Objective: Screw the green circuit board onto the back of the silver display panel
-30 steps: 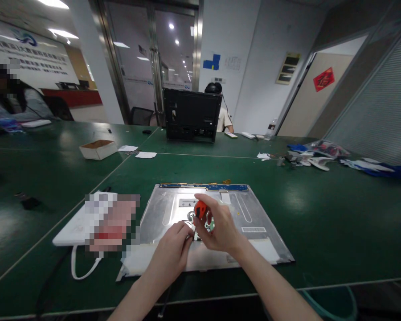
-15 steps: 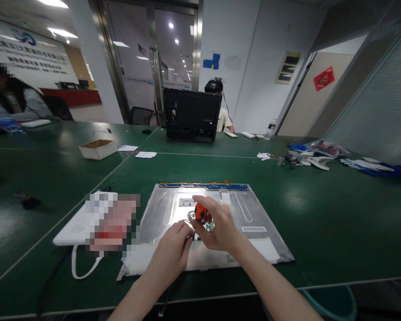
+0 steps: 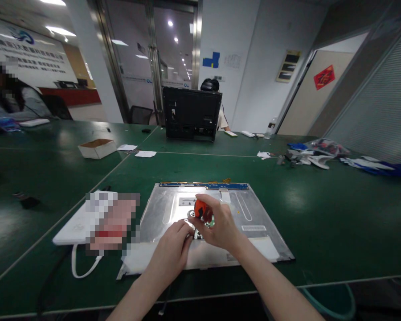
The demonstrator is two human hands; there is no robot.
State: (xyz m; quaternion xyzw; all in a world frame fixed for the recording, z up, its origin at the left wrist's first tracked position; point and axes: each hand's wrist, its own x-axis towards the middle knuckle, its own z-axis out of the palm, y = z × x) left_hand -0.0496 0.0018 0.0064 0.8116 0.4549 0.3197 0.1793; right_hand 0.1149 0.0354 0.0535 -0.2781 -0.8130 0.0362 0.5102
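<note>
A silvery display panel point(image 3: 270, 243) lies back side up on the table in front of me, with a blue circuit strip point(image 3: 203, 186) along its far edge. My right hand point(image 3: 220, 223) is closed round the orange-and-black handle of a screwdriver point(image 3: 199, 208), held above the middle of the panel; its tip is hidden. Beneath it, part of a small green circuit board point(image 3: 212, 221) shows. My left hand point(image 3: 177, 243) rests on the panel just left of there, fingers pinched together near small metal parts. What they pinch, if anything, I cannot make out.
Left of the panel lies a white device point(image 3: 76, 225) with a white cable. Farther off stand an open white box point(image 3: 97, 149) and a black monitor casing point(image 3: 192, 113). Gloves and bags point(image 3: 316, 154) lie at the right. A person sits behind the casing, another far left.
My right hand has turned slightly with the screwdriver handle, its fingers shifting a little. The left hand stays in place on the panel.
</note>
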